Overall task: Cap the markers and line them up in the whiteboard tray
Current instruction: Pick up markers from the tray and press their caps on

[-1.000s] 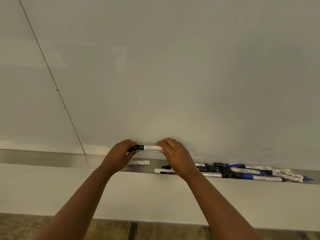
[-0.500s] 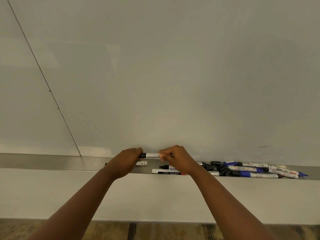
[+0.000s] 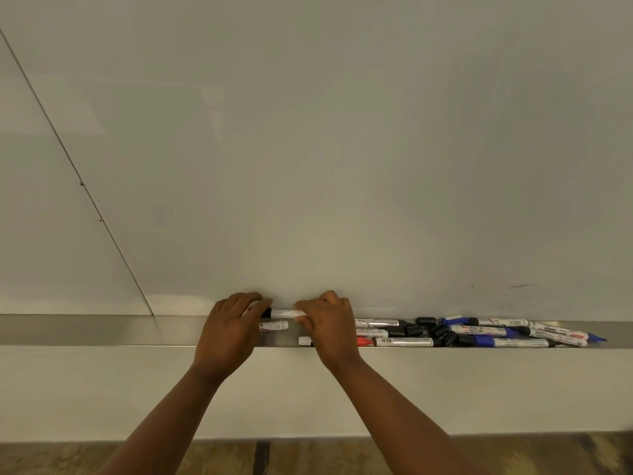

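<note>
- Left hand (image 3: 230, 332) and right hand (image 3: 330, 329) each closed on one end of a black-capped marker (image 3: 283, 313), held level at the back of the tray (image 3: 102, 329)
- Step, judged: setting a capped marker into line
- Loose pile (image 3: 479, 334) at 3 o'clock of the hands
- Next: release, fetch an uncapped one

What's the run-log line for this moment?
left hand: holds black-capped marker | right hand: holds same marker | position: low over tray | remaining: jumbled markers, loose caps
</note>
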